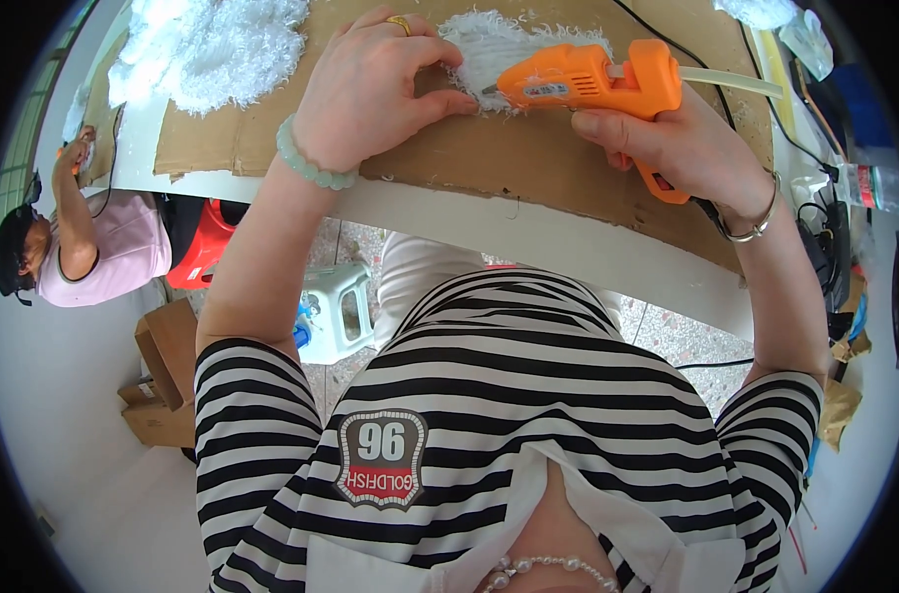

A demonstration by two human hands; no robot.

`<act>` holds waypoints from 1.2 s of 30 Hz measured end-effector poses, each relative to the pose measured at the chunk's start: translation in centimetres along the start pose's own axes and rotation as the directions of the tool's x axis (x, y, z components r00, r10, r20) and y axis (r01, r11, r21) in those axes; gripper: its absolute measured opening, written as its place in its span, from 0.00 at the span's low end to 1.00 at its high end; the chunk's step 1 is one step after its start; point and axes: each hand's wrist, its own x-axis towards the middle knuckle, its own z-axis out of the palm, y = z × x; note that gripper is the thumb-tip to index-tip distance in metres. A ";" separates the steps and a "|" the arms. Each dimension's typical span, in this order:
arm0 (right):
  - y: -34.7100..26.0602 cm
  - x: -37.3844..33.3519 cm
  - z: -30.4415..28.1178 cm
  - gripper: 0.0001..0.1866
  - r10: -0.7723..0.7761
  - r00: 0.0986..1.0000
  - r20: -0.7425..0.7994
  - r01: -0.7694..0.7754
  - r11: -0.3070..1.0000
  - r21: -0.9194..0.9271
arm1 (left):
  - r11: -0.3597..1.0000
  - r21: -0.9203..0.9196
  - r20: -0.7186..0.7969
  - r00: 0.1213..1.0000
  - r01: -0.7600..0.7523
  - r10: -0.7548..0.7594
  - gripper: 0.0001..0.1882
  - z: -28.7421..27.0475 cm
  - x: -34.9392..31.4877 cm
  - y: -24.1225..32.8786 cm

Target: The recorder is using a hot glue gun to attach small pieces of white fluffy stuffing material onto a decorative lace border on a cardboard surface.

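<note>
Striped black-and-white shirt [558,376], short sleeves [247,415], white collar [677,558], grey-and-red shield patch [381,458] at seven o'clock. Toward eleven, the left hand [370,89] wears a gold ring [400,24] and a pale-green beaded bracelet [303,166]. Silver bangle [763,229] between two and three; pearly necklace [570,564] at five.

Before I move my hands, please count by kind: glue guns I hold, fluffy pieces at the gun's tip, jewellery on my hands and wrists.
Orange glue gun, in your right hand: 1
White fluffy piece, by your left hand: 1
Ring: 1
Bracelets (pale green beads, silver-coloured bangle): 2
Total: 5
</note>
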 end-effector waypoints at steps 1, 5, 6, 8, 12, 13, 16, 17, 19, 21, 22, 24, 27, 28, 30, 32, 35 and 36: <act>0.0 0.0 0.0 0.15 0.000 1.000 0.000 0.000 1.000 -0.001 | 1.000 -0.007 0.000 1.000 0.017 -0.017 0.16 0.0 0.0 0.0; 0.2 0.0 0.1 0.16 0.043 0.999 -0.032 -0.044 0.998 -0.035 | 1.000 0.023 -0.019 1.000 0.000 0.000 0.16 0.1 0.1 -0.2; 0.2 -0.1 0.1 0.16 0.048 0.998 -0.036 -0.050 0.998 -0.047 | 1.000 0.022 -0.020 1.000 0.000 0.000 0.16 0.2 0.1 -0.1; 0.3 -0.4 -0.1 0.16 0.051 0.998 -0.036 -0.053 0.998 -0.044 | 0.999 0.043 -0.027 1.000 -0.013 0.014 0.15 0.2 0.1 -0.1; 0.2 -0.6 -0.1 0.16 0.052 0.997 -0.052 -0.055 0.997 -0.052 | 0.999 0.043 -0.020 1.000 -0.007 0.008 0.15 0.2 0.4 0.0; 0.2 -0.5 -0.2 0.16 0.053 0.997 -0.053 -0.055 0.997 -0.052 | 1.000 0.030 -0.020 1.000 -0.004 0.004 0.14 0.2 0.4 0.0; -0.1 0.1 -0.1 0.17 0.047 0.999 -0.027 -0.049 0.995 -0.082 | 1.000 0.025 -0.018 1.000 -0.009 0.009 0.14 0.2 0.5 -0.1; -0.2 0.3 0.1 0.17 0.037 0.999 -0.031 -0.040 0.996 -0.085 | 0.999 0.032 -0.017 1.000 -0.015 0.016 0.14 0.2 0.6 -0.1; -0.3 0.5 0.1 0.17 0.027 0.999 -0.036 -0.030 0.996 -0.088 | 0.999 0.044 -0.023 0.999 -0.024 0.025 0.14 0.2 0.7 -0.1; -0.2 0.6 0.2 0.17 0.006 0.999 -0.043 -0.009 0.998 -0.070 | 0.998 0.059 -0.029 0.999 -0.029 0.031 0.13 0.2 0.7 -0.1; -0.2 0.6 0.1 0.17 0.004 0.999 -0.040 -0.007 0.998 -0.069 | 0.998 0.061 -0.028 0.999 -0.019 0.021 0.13 0.2 0.7 0.0; -0.2 0.0 -0.4 0.16 0.058 0.998 -0.038 -0.061 0.993 -0.098 | 0.998 0.063 -0.025 1.000 -0.008 0.010 0.13 0.2 0.8 -0.1; 0.6 -0.7 -0.6 0.16 0.047 0.997 -0.054 -0.050 0.998 -0.040 | 0.999 0.046 -0.023 0.999 -0.028 0.029 0.12 0.2 1.0 -0.2; 0.7 -1.0 -0.7 0.16 0.048 0.997 -0.055 -0.050 0.998 -0.040 | 0.997 0.069 -0.026 0.999 -0.027 0.029 0.12 0.2 1.1 -0.1; 0.8 -1.5 -0.9 0.16 0.075 0.992 -0.097 -0.080 0.996 -0.045 | 0.995 0.092 -0.030 0.999 -0.026 0.029 0.11 0.2 1.3 -0.1; 0.7 -1.8 -1.2 0.16 0.090 0.990 -0.105 -0.095 0.995 -0.037 | 0.996 0.084 0.023 1.000 -0.002 0.000 0.10 0.0 1.5 -0.1; 1.3 -2.2 -1.4 0.15 0.090 0.987 -0.132 -0.091 0.996 -0.002 | 0.998 0.054 0.108 0.994 -0.019 0.013 0.06 -1.7 3.3 1.5; 1.4 -2.2 -1.3 0.15 0.062 0.989 -0.136 -0.060 0.998 0.019 | 0.998 0.056 0.109 0.994 -0.019 0.013 0.06 -1.6 3.3 1.4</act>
